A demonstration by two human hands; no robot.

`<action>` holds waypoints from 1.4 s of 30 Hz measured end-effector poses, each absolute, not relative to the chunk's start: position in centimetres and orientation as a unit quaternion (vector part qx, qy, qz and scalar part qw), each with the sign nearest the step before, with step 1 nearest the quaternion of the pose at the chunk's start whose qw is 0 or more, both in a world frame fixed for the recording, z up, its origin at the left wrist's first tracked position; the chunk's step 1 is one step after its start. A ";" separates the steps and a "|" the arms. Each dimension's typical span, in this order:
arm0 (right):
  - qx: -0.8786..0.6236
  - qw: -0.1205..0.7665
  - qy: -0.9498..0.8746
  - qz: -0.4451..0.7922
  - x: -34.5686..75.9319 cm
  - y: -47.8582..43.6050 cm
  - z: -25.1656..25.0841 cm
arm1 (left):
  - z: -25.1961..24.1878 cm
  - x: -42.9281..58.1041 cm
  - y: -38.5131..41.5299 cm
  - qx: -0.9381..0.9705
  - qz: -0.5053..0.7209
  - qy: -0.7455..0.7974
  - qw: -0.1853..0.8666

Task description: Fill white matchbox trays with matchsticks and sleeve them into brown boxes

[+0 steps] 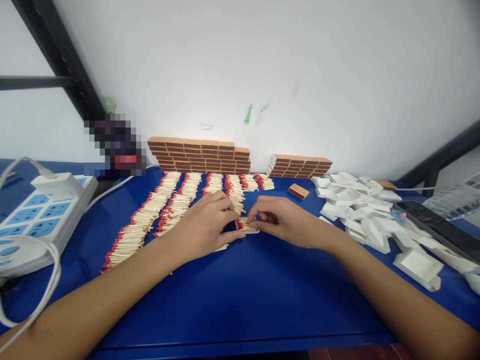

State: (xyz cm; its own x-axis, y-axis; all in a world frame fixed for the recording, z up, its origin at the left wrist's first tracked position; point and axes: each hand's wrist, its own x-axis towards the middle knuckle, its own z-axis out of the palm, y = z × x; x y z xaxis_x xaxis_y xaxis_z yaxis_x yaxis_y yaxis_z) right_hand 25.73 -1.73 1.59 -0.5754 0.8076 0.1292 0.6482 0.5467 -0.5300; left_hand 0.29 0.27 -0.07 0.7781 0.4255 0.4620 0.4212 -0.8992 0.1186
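I see the tray point(256, 231) lengthwise between both hands: the left hand point(213, 220) grips its left end; the right hand point(279, 220) pinches something unclear at its right.

Between left hand point(210, 222) and right hand point(281, 220): one matchbox tray point(255, 231) with matches point(243, 226) too crowded to count. Around and beyond left hand: six piles of red-headed matches point(131, 235). Beyond both: two matchbox stacks point(198, 156). Just beyond right hand: one loose matchbox point(299, 191). Further right: over a dozen overlapping white trays point(416, 265), one smartphone point(438, 230). Far left of left hand: one power strip point(62, 225), one plugged-in adapter point(60, 187).
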 end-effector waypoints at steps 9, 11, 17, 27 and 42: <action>-0.406 0.234 -0.854 0.225 25.1 -2.1 1.9 | -0.3 0.2 0.6 0.947 0.242 0.211 0.007; -0.375 0.232 -0.864 0.244 24.9 -2.5 2.1 | -0.3 0.1 0.7 0.949 0.240 0.206 0.000; -0.323 0.189 -0.895 0.242 24.4 -3.1 2.6 | -0.2 0.1 0.8 0.951 0.226 0.210 0.004; -0.333 0.182 -0.898 0.223 24.7 -3.3 2.8 | -0.3 0.2 0.8 0.951 0.225 0.211 0.017; -0.361 0.204 -0.885 0.212 25.3 -3.0 2.7 | -0.4 0.1 0.9 0.950 0.228 0.214 0.015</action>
State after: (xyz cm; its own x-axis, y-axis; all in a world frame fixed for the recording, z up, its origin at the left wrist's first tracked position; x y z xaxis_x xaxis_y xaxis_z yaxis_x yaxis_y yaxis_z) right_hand 25.29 -3.00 2.66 -0.6567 0.7246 0.2089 0.5518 0.6505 -0.5218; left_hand 0.15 0.91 -0.39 0.8047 0.4135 0.4261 0.3997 -0.9079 0.1262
